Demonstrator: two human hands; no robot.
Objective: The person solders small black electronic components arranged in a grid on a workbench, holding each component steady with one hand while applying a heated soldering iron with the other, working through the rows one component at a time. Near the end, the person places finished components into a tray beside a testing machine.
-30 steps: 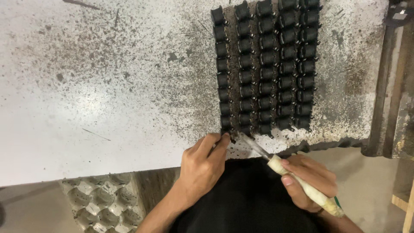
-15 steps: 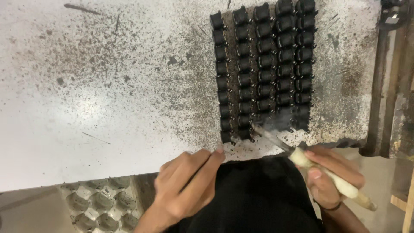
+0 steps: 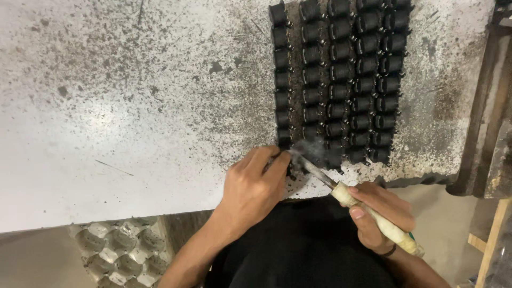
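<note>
Soldering iron (image 3: 341, 188), pale handle, gripped by right hand (image 3: 381, 216); left hand (image 3: 253, 184) pinches black ribbed bobbin (image 3: 288, 154).

Your left hand (image 3: 253, 184) rests on the near edge of the speckled white worktop (image 3: 106, 106), fingertips pinched at the bottom of the leftmost row of small black bobbins (image 3: 341, 80). Your right hand (image 3: 381, 216) grips the pale handle of a soldering iron (image 3: 346, 194), its metal tip angled up-left to meet your left fingertips, where a faint wisp of smoke (image 3: 312, 148) rises. A grey egg tray (image 3: 114, 253) sits below the worktop, at lower left.
</note>
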